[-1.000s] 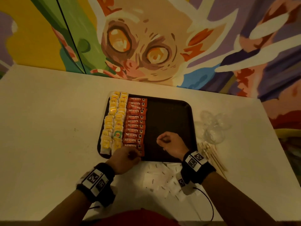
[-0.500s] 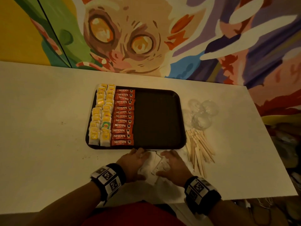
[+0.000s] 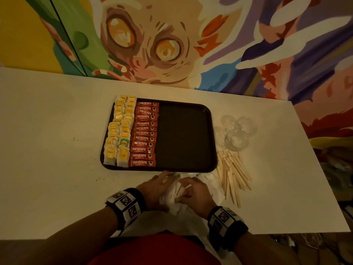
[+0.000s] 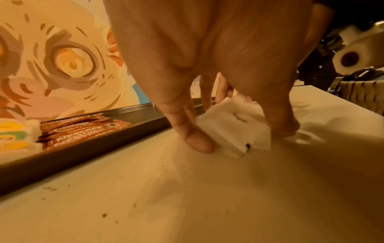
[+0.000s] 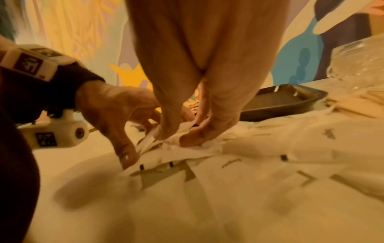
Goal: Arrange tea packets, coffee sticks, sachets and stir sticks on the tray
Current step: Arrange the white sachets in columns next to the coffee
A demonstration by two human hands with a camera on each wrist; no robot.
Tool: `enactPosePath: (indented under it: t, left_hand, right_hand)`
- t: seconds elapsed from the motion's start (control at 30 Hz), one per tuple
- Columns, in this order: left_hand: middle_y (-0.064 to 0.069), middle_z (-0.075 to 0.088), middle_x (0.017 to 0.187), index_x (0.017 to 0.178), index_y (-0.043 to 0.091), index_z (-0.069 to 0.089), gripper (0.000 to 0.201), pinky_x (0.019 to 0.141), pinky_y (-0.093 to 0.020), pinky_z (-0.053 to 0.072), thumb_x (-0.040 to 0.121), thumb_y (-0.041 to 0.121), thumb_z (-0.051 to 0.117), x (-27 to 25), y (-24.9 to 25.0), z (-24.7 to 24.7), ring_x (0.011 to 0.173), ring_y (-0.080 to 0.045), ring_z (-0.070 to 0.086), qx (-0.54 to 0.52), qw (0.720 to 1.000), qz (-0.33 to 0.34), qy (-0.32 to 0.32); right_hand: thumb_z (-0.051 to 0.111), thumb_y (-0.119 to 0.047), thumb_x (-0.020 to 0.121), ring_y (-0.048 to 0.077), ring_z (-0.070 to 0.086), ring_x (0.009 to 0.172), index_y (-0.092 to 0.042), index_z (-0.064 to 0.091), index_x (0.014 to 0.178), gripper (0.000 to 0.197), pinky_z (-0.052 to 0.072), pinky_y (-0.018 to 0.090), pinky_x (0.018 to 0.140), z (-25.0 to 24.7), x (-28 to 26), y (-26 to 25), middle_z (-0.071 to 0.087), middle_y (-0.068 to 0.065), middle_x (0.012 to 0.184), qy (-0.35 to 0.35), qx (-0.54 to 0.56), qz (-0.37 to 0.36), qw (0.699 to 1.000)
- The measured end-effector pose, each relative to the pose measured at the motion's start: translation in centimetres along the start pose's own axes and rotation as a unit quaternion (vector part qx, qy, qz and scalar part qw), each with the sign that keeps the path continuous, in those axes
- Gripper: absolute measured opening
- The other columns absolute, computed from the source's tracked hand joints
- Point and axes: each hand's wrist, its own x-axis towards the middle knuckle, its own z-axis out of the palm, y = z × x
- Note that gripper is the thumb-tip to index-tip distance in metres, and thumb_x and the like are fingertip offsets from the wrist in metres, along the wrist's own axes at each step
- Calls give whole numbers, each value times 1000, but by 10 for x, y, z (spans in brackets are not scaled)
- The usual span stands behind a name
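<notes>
A dark tray (image 3: 183, 136) holds two columns of yellow tea packets (image 3: 122, 131) and one column of red coffee sticks (image 3: 144, 133); its right half is bare. White sachets (image 3: 172, 199) lie in a loose pile on the table just in front of the tray. My left hand (image 3: 152, 190) grips a small stack of sachets (image 4: 232, 129) between thumb and fingers. Facing it, my right hand (image 3: 196, 194) pinches more sachets (image 5: 187, 136) from the same pile. Wooden stir sticks (image 3: 231, 173) lie heaped off the tray's front right corner.
Crumpled clear plastic wrap (image 3: 236, 134) sits on the white table (image 3: 57, 150) to the right of the tray, behind the stir sticks. A painted mural wall (image 3: 172, 44) closes off the back. The table's right edge runs close past the sticks.
Both hands drew back from the tray's front area to the sachet pile in front of it. They now close on sachets there, nearer together than half a second ago.
</notes>
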Motion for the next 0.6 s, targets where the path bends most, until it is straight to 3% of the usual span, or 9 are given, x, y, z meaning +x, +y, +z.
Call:
enactPosePath:
  t: [0.07,0.1,0.2,0.27,0.43,0.53,0.6]
  left_hand:
    - [3,-11,161,153,34,-8,113,115,-44,29,76,60,71,0,4,0,146,-28,14,9,1000,-3,-13]
    - [3,-13,161,153,35,-9,112,115,-46,28,77,60,69,0,6,0,147,-28,11,16,1000,-4,-19]
    - [2,-12,162,153,36,-5,101,114,-47,30,83,57,64,0,10,-1,146,-30,12,38,999,-1,-27]
    - [0,-7,162,154,35,-1,95,114,-46,30,86,55,62,1,12,-2,146,-30,13,45,999,-1,-29]
    - [-4,9,161,154,31,6,89,117,-44,24,88,54,61,0,8,-2,145,-27,16,15,999,-6,-32]
    - [-2,12,161,153,35,8,88,116,-43,25,87,56,61,-3,2,-4,145,-25,19,-9,999,-13,-36]
    - [1,22,158,150,38,16,83,113,-42,30,84,54,64,-5,-3,-8,140,-24,29,-51,998,-32,-29]
  right_hand:
    - [85,-17,72,6,59,83,-26,61,121,56,49,11,70,-6,-1,5,52,-3,117,11,-8,-2,1000]
    - [84,-18,74,4,56,90,-27,59,123,56,47,11,76,-9,-3,6,49,-5,123,12,-34,-5,999]
    - [82,-27,74,14,48,117,-26,48,137,72,45,25,98,-12,-10,8,35,-7,134,-27,-118,4,993]
    - [82,-28,74,18,45,123,-24,44,140,76,43,31,104,-10,-11,7,35,-5,137,-44,-131,-4,990]
    - [79,-38,74,13,40,121,-22,48,133,68,40,32,106,-1,-5,-1,48,-4,131,-51,-137,-46,988]
    - [83,-38,69,14,45,117,-24,47,133,74,45,32,100,1,-3,0,45,-5,128,-47,-124,-36,990]
    - [84,-37,69,16,49,111,-27,48,131,73,47,32,95,-1,-3,0,44,-5,124,-41,-119,-20,992]
